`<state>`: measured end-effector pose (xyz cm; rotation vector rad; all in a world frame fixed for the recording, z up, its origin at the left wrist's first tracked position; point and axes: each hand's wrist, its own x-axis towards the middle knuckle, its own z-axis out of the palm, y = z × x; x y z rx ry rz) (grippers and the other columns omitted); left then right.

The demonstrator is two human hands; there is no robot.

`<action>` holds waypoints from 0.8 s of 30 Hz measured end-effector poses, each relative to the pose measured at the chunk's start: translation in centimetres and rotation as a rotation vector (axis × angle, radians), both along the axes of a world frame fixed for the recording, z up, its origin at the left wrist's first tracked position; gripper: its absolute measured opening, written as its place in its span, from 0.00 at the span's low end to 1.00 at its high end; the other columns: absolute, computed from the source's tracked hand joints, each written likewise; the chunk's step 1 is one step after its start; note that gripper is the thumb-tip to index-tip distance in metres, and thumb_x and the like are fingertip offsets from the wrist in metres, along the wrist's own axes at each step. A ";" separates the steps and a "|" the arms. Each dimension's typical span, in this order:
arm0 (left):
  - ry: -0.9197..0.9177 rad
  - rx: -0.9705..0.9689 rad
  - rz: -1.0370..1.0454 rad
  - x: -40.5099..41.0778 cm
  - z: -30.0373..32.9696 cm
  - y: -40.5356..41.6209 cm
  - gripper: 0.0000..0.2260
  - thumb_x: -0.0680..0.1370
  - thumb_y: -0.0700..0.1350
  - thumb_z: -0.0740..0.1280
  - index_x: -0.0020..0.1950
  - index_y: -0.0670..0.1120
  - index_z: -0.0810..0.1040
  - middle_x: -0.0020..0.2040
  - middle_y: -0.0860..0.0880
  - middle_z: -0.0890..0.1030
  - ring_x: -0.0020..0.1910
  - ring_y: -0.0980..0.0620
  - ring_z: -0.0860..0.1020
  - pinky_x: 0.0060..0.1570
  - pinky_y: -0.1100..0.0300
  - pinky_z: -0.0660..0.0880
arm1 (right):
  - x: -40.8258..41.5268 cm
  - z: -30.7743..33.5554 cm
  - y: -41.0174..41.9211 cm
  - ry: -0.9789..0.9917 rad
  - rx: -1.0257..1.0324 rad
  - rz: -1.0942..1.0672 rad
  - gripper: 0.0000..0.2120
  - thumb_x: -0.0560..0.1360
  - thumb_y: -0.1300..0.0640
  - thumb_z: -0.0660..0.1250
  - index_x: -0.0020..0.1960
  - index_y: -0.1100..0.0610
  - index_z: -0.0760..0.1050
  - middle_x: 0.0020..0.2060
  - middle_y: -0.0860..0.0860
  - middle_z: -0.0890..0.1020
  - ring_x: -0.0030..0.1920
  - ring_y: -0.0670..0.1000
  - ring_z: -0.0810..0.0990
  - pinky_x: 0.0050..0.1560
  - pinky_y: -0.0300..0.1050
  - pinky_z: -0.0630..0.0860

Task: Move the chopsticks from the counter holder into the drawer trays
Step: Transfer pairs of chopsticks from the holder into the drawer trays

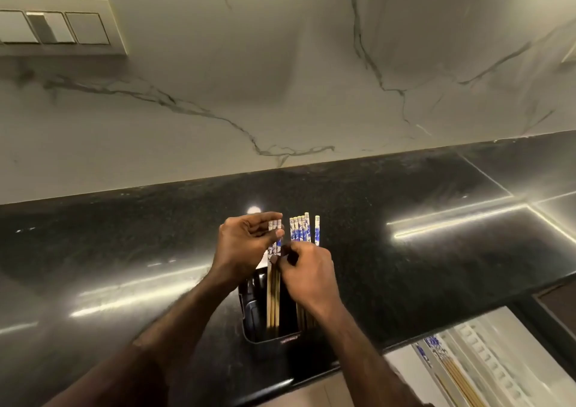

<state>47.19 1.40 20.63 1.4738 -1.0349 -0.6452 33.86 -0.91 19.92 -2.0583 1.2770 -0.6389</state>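
A black holder (252, 310) stands on the dark counter near its front edge. Wooden chopsticks with blue-and-white tops stand upright in it. My left hand (241, 247) pinches the tops of a small bunch of chopsticks (273, 294) on the left side of the holder. My right hand (307, 274) grips the same bunch lower down with thumb and fingers. A second bunch of several chopsticks (300, 230) sticks up behind my right hand. At the lower right an open drawer holds a white tray (495, 366) with a few chopsticks (458, 375) lying in one channel.
The black polished counter (124, 244) runs left to right with bright reflections. A marble backsplash (280, 79) rises behind it, with a switch panel (56, 26) at the upper left. The counter's front edge lies just below the holder.
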 end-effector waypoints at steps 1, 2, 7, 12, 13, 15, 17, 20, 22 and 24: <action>0.042 -0.015 -0.028 0.1 0.6 0.1 0.14 0.69 0.35 0.75 0.51 0.50 0.84 0.45 0.49 0.87 0.46 0.52 0.85 0.50 0.56 0.82 | 0.0 0.5 -0.1 -0.023 0.005 0.007 0.04 0.76 0.55 0.69 0.49 0.54 0.82 0.41 0.46 0.83 0.40 0.41 0.80 0.41 0.35 0.77; 0.077 -0.031 -0.056 0.3 1.4 0.2 0.14 0.69 0.34 0.75 0.52 0.48 0.84 0.46 0.48 0.87 0.47 0.51 0.85 0.50 0.56 0.81 | 0.0 1.1 -0.2 -0.057 0.005 0.007 0.04 0.76 0.55 0.70 0.48 0.54 0.82 0.40 0.46 0.83 0.40 0.42 0.81 0.42 0.37 0.78; 0.096 -0.142 -0.197 1.3 6.6 0.4 0.14 0.70 0.35 0.73 0.55 0.44 0.82 0.48 0.47 0.86 0.47 0.48 0.85 0.48 0.57 0.82 | -0.4 4.9 -0.4 -0.259 0.078 0.054 0.09 0.75 0.53 0.71 0.55 0.52 0.81 0.48 0.46 0.84 0.47 0.42 0.82 0.49 0.39 0.80; -0.013 -0.215 -0.335 0.9 12.2 0.5 0.14 0.70 0.35 0.73 0.54 0.46 0.82 0.45 0.51 0.87 0.44 0.51 0.86 0.42 0.61 0.82 | -2.3 7.5 0.4 -0.496 0.274 0.156 0.07 0.76 0.59 0.70 0.53 0.56 0.81 0.47 0.53 0.86 0.49 0.50 0.85 0.54 0.50 0.81; -0.022 -0.228 -0.359 0.5 13.1 0.6 0.14 0.70 0.35 0.74 0.53 0.47 0.82 0.45 0.52 0.87 0.44 0.51 0.86 0.42 0.61 0.82 | -2.9 7.7 0.7 -0.512 0.280 0.171 0.08 0.76 0.60 0.70 0.54 0.57 0.81 0.47 0.54 0.86 0.49 0.52 0.85 0.55 0.52 0.81; 0.009 -0.253 -0.407 -0.7 14.4 0.9 0.14 0.69 0.37 0.74 0.52 0.48 0.83 0.45 0.50 0.87 0.44 0.49 0.86 0.42 0.58 0.82 | -4.7 7.8 1.5 -0.517 0.294 0.187 0.10 0.76 0.60 0.70 0.56 0.58 0.80 0.48 0.55 0.86 0.51 0.54 0.85 0.56 0.55 0.81; 0.067 -0.273 -0.430 -2.4 15.2 1.0 0.14 0.67 0.40 0.75 0.52 0.47 0.83 0.44 0.48 0.87 0.42 0.47 0.86 0.42 0.57 0.82 | -6.7 7.7 2.3 -0.490 0.310 0.197 0.11 0.75 0.61 0.70 0.58 0.58 0.79 0.50 0.55 0.86 0.51 0.53 0.85 0.56 0.56 0.80; 0.121 -0.274 -0.430 -6.0 15.3 1.1 0.14 0.68 0.36 0.75 0.52 0.44 0.83 0.43 0.47 0.87 0.41 0.46 0.86 0.41 0.56 0.82 | -11.0 7.3 3.7 -0.471 0.350 0.214 0.11 0.75 0.62 0.70 0.57 0.56 0.80 0.51 0.55 0.85 0.53 0.54 0.85 0.57 0.55 0.81; 0.132 -0.272 -0.419 -8.8 15.2 1.3 0.13 0.69 0.35 0.75 0.53 0.43 0.83 0.43 0.46 0.87 0.41 0.47 0.86 0.41 0.56 0.82 | -14.2 7.2 4.6 -0.490 0.376 0.187 0.10 0.75 0.62 0.70 0.55 0.56 0.81 0.49 0.54 0.86 0.52 0.54 0.85 0.53 0.49 0.82; 0.173 -0.265 -0.424 -12.1 14.9 1.6 0.13 0.70 0.34 0.74 0.53 0.43 0.83 0.43 0.45 0.86 0.42 0.46 0.86 0.42 0.55 0.83 | -17.9 7.4 5.6 -0.496 0.379 0.113 0.09 0.74 0.63 0.71 0.55 0.57 0.81 0.47 0.54 0.86 0.50 0.53 0.86 0.49 0.43 0.81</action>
